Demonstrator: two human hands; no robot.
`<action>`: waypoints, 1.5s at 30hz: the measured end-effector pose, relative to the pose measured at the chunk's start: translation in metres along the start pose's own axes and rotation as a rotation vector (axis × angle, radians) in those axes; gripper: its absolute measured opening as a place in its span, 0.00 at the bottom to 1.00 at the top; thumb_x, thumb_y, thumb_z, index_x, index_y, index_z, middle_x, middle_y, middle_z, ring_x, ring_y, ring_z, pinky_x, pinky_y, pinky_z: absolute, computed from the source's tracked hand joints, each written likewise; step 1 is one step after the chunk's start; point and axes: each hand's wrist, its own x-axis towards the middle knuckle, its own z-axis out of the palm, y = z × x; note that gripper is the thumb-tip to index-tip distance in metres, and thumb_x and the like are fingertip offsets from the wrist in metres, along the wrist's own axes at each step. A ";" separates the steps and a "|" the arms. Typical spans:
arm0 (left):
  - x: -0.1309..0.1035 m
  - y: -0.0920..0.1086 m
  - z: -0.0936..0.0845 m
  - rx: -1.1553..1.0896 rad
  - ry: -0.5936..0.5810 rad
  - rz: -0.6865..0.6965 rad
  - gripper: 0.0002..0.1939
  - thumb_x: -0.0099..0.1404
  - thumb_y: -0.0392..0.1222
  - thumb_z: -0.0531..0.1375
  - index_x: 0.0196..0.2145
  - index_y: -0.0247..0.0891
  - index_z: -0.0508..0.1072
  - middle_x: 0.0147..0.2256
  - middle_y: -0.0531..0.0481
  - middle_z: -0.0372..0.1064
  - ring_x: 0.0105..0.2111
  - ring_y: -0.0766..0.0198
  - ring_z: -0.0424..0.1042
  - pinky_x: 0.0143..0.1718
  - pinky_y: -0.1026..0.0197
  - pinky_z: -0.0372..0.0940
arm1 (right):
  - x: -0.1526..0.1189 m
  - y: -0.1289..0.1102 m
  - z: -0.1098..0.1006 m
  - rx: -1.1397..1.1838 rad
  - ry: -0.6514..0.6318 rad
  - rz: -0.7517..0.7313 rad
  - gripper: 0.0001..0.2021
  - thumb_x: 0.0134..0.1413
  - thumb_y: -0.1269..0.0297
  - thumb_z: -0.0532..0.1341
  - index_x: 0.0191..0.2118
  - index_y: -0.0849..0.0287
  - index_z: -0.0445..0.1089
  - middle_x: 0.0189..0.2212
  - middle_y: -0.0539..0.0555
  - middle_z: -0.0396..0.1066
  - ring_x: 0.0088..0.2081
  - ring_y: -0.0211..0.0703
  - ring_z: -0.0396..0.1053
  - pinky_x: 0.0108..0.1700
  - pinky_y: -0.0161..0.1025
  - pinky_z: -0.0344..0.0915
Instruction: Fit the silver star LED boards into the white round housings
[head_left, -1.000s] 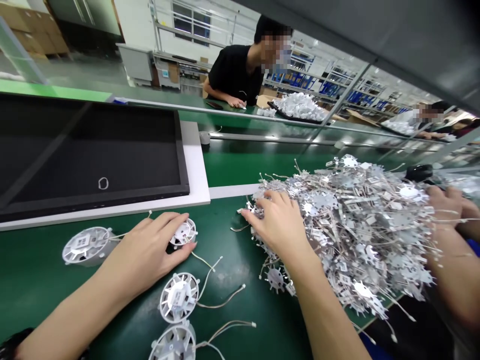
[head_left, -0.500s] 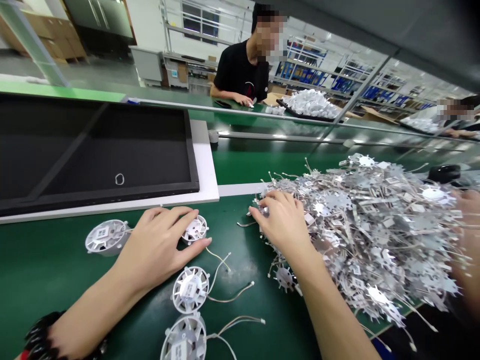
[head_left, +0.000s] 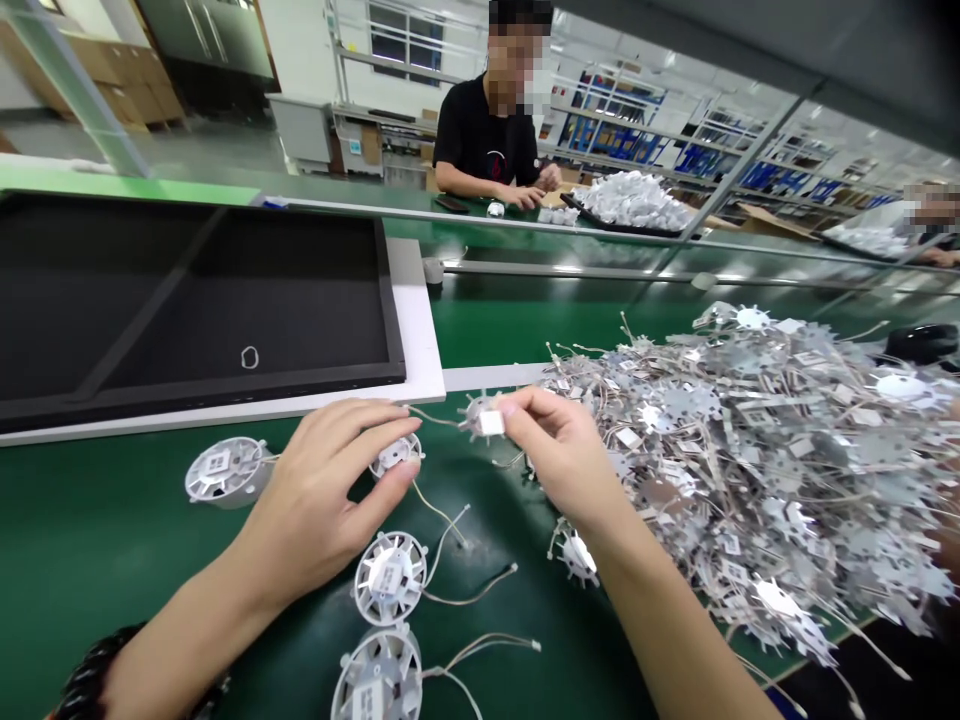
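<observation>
My left hand [head_left: 330, 490] has its fingers around a round white housing [head_left: 395, 455] on the green table. Between the thumb and fingers of my right hand [head_left: 559, 445] is a silver star-shaped plate [head_left: 482, 417] with a white square and a thin cable, raised just right of that housing. Another white housing [head_left: 227, 470] sits left of my left hand. Two more, a middle one [head_left: 390, 578] and a near one [head_left: 379, 680], stand below with cables pointing right. A large pile of star-shaped plates [head_left: 750, 450] lies to the right.
A black tray [head_left: 397, 340] on a white board [head_left: 424, 340] lies at the back left. Beyond a metal rail [head_left: 585, 272], a person [head_left: 487, 140] in black works beside a white heap [head_left: 634, 200]. One loose plate [head_left: 577, 558] lies at the pile's near edge.
My right hand has come away from the pile's left edge with a star-shaped plate in its fingers. My left hand stays at the same housing. The person opposite has brought both hands together.
</observation>
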 end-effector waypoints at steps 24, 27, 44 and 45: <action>0.022 0.029 -0.025 -1.227 -0.179 -0.858 0.08 0.64 0.43 0.72 0.37 0.40 0.80 0.28 0.53 0.82 0.29 0.67 0.83 0.32 0.75 0.76 | -0.023 -0.009 0.029 0.276 -0.095 -0.149 0.12 0.73 0.60 0.61 0.36 0.55 0.77 0.32 0.47 0.76 0.34 0.33 0.72 0.38 0.31 0.69; 0.024 0.028 -0.024 -1.280 -0.149 -0.959 0.16 0.61 0.47 0.75 0.38 0.37 0.75 0.24 0.49 0.81 0.25 0.64 0.82 0.26 0.75 0.74 | -0.023 -0.010 0.027 0.271 -0.090 -0.107 0.07 0.70 0.60 0.62 0.42 0.53 0.77 0.36 0.48 0.79 0.37 0.34 0.74 0.40 0.32 0.70; 0.013 0.027 -0.017 -1.308 -0.159 -0.961 0.30 0.68 0.54 0.71 0.59 0.44 0.63 0.23 0.55 0.80 0.23 0.62 0.82 0.25 0.73 0.74 | -0.026 -0.022 0.037 0.221 -0.218 0.105 0.11 0.58 0.59 0.70 0.27 0.58 0.75 0.24 0.49 0.75 0.26 0.35 0.68 0.28 0.32 0.66; 0.012 0.027 -0.017 -1.296 -0.158 -0.942 0.32 0.69 0.54 0.70 0.62 0.45 0.62 0.24 0.55 0.80 0.25 0.62 0.82 0.27 0.72 0.75 | -0.026 -0.022 0.037 0.251 -0.221 0.112 0.11 0.58 0.59 0.70 0.27 0.58 0.75 0.23 0.49 0.74 0.26 0.35 0.68 0.28 0.32 0.66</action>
